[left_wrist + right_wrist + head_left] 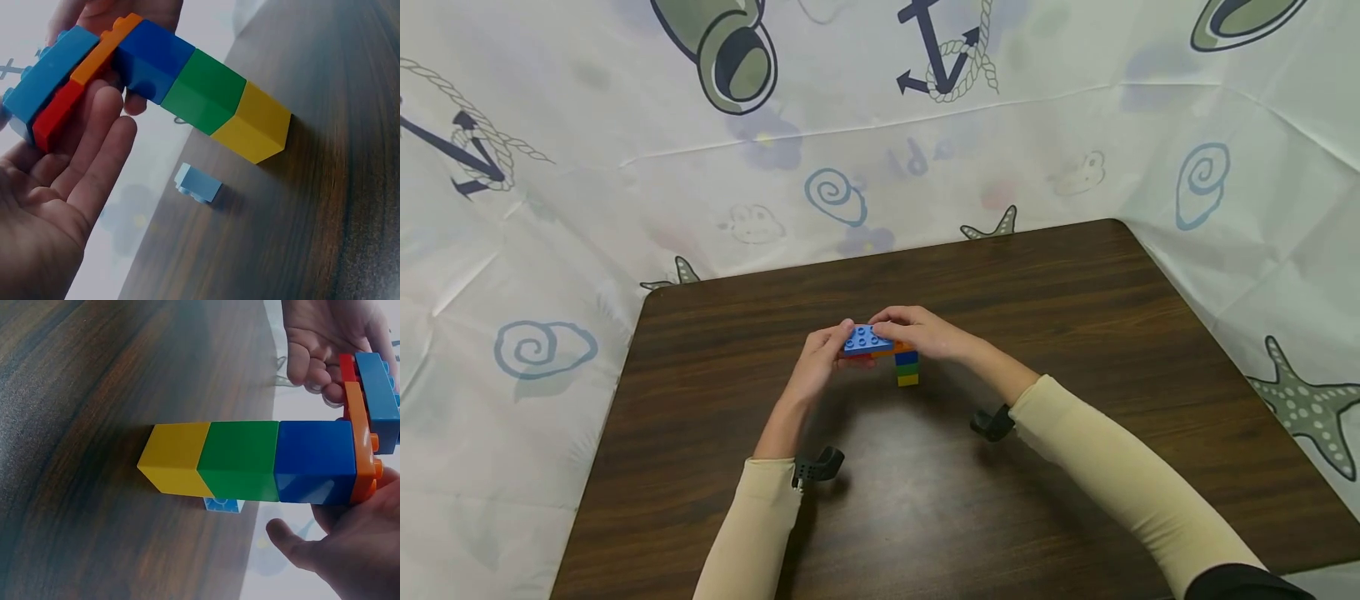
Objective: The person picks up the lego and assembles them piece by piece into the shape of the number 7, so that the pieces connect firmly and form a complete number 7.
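A tower of toy building bricks stands upright on the table: a yellow brick [178,459] at the bottom, a green brick [240,461] and a dark blue brick [315,461] above. An orange brick [103,50] lies across its top and reaches out to the left. Beside it at the same level is a red brick [57,117], under a lighter blue brick [867,342] with studs up. My left hand [812,367] holds the lighter blue brick's left end, thumb on top and fingers below. My right hand [928,333] grips around the tower's top, thumb at the lighter blue brick's right end.
One small light blue brick [201,183] lies on the dark wooden table [910,500] behind the tower, hidden in the head view. A printed white cloth [880,125] hangs beyond the table's far edge. Each wrist carries a black camera mount [992,423].
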Available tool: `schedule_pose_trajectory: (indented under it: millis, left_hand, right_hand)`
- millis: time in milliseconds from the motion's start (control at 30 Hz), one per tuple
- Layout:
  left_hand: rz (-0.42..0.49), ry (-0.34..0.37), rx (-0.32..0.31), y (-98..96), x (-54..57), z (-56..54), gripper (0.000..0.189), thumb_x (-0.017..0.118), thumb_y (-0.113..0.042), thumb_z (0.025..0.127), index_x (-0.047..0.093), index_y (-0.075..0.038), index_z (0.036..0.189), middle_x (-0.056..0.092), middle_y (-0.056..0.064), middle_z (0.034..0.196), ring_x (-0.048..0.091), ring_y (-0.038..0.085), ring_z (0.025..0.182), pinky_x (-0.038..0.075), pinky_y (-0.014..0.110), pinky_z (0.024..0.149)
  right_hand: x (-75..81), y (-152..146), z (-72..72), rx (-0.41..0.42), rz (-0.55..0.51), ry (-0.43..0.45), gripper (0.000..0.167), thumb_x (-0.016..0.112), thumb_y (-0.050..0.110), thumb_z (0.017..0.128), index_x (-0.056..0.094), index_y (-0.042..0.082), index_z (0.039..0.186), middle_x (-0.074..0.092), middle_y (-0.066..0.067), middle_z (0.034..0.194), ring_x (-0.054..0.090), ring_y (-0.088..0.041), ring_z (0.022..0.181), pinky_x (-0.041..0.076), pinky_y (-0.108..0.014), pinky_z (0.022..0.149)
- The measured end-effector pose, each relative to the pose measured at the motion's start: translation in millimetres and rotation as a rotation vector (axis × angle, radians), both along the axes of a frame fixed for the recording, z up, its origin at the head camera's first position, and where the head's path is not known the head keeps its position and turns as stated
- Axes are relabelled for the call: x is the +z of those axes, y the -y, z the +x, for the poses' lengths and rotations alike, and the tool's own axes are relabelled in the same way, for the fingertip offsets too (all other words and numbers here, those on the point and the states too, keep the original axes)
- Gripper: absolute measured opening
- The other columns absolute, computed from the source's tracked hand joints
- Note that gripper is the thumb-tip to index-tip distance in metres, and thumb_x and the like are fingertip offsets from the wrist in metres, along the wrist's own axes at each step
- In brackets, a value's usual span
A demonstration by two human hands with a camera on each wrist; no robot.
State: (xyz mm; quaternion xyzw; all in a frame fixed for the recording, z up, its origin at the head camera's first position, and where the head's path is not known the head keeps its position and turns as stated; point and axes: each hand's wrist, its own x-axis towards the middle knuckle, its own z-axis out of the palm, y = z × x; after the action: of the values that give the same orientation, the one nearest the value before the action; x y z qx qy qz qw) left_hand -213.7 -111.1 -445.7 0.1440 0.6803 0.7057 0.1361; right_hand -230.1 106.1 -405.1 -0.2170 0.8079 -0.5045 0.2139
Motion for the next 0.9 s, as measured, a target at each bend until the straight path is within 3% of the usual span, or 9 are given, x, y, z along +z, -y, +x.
schedule_pose_trajectory:
  millis: [333, 500, 700, 900]
  left_hand:
    - [0.011, 0.003, 0.01, -2.0, 1.7, 0.3, 0.053, 0.043, -0.04, 0.105, 0.062, 0.008, 0.12, 0.068, 0.016, 0.104, 0.069, 0.036, 0.083, 0.054, 0.043, 0.086]
    - [0.028, 0.005, 0.008, -1.5, 3.3, 0.8, 0.049, 0.045, -0.036, 0.105, 0.06, 0.006, 0.125, 0.067, 0.017, 0.104, 0.07, 0.031, 0.076, 0.055, 0.047, 0.083]
    - [0.089, 0.074, 0.013, -0.2, 5.4, 3.1, 0.045, 0.05, -0.034, 0.103, 0.058, 0.005, 0.124, 0.066, 0.017, 0.097, 0.07, 0.023, 0.067, 0.058, 0.038, 0.072]
    - [0.113, 0.132, 0.016, 1.0, 7.0, 5.6, 0.042, 0.05, -0.033, 0.104, 0.054, 0.004, 0.124, 0.066, 0.013, 0.094, 0.07, 0.022, 0.066, 0.058, 0.035, 0.069]
  right_hand:
    - [-1.1, 0.0, -0.1, -0.019, -0.044, 0.028, 0.037, 0.049, 0.028, 0.103, 0.057, 0.004, 0.13, 0.06, -0.012, 0.123, 0.054, -0.028, 0.107, 0.046, -0.039, 0.095]
    - [-1.0, -0.5, -0.7, -0.013, -0.05, 0.031, 0.036, 0.05, 0.028, 0.103, 0.057, 0.005, 0.131, 0.059, -0.012, 0.125, 0.053, -0.028, 0.107, 0.046, -0.039, 0.095]
    - [-0.6, 0.6, 1.2, -0.017, -0.047, 0.043, 0.037, 0.05, 0.028, 0.103, 0.057, 0.006, 0.132, 0.058, -0.012, 0.126, 0.053, -0.028, 0.109, 0.045, -0.04, 0.096]
    - [-1.5, 2.5, 2.8, -0.017, -0.039, 0.048, 0.036, 0.05, 0.028, 0.103, 0.057, 0.007, 0.132, 0.059, -0.012, 0.124, 0.053, -0.028, 0.108, 0.046, -0.04, 0.095]
